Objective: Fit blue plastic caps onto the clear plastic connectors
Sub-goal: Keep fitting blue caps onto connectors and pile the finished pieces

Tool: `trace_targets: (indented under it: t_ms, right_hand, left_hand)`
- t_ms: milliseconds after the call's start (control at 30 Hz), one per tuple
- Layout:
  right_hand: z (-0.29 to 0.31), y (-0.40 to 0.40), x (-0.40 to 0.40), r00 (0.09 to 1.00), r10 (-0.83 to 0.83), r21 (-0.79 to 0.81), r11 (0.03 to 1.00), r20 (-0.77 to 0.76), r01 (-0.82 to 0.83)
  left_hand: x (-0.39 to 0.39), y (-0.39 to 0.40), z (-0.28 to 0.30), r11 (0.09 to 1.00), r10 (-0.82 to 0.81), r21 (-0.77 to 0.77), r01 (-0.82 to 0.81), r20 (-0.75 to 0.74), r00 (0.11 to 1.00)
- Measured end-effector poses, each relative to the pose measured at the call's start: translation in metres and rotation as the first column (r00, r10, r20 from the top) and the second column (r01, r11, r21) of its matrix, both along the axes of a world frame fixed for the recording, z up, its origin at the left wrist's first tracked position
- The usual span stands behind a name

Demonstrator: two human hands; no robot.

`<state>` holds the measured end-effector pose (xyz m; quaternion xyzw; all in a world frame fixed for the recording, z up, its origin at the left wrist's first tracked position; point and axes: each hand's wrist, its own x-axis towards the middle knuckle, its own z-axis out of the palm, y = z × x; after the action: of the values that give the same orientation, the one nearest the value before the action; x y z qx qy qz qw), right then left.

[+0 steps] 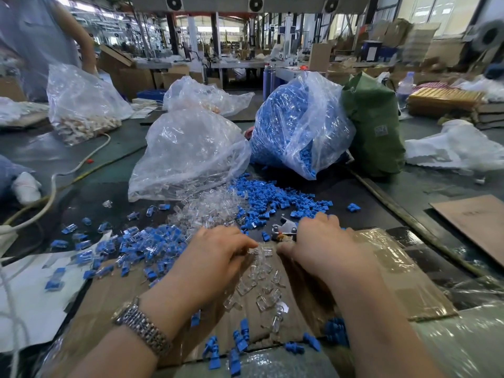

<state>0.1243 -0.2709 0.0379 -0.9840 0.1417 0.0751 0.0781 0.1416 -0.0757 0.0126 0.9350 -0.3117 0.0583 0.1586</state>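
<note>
The left hand [218, 252] and the right hand [316, 241] lie palm down on a flat brown cardboard sheet [381, 271] on the table. Their fingers are curled over a small heap of clear plastic connectors [263, 271] that sits between them. The left fingertips touch the top of the heap. I cannot tell if either hand really pinches one piece.

A few small blue plastic caps [237, 339] lie on the cardboard close to the person. Many more are spilled past the hands, below a big clear bag full of blue caps [294, 124]. A pile of finished blue-and-clear pieces [141, 241] lies to the left.

This looks like the gathering step, with no cap being fitted yet. Next, one hand should pick a single connector and the other a cap, then push them together.
</note>
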Motion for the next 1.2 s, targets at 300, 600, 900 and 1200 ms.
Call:
trace_targets:
  t_ms: [300,600,900,1200]
  right_hand:
    - [-0.005,0.02,0.021,0.911,0.327,-0.146,0.943,0.252,-0.299]
    - [-0.009,0.035,0.028,0.886,0.395,-0.276,0.903,0.241,-0.328]
    - [0.001,0.016,0.014,0.806,0.023,0.457,0.814,0.592,-0.359]
    - [0.009,0.018,0.001,0.748,0.131,0.525,0.634,0.651,-0.568]
  left_hand:
    - [0.0,-0.005,-0.006,0.996,-0.035,-0.084,0.038,0.034,0.999]
    - [0.001,-0.009,-0.005,0.98,0.024,-0.196,-0.024,-0.005,1.0]
    - [0.008,0.009,0.008,0.677,-0.092,-0.655,-0.337,-0.529,0.844]
    - [0.008,0.016,0.019,0.266,-0.51,-0.749,-0.607,-0.643,0.571]
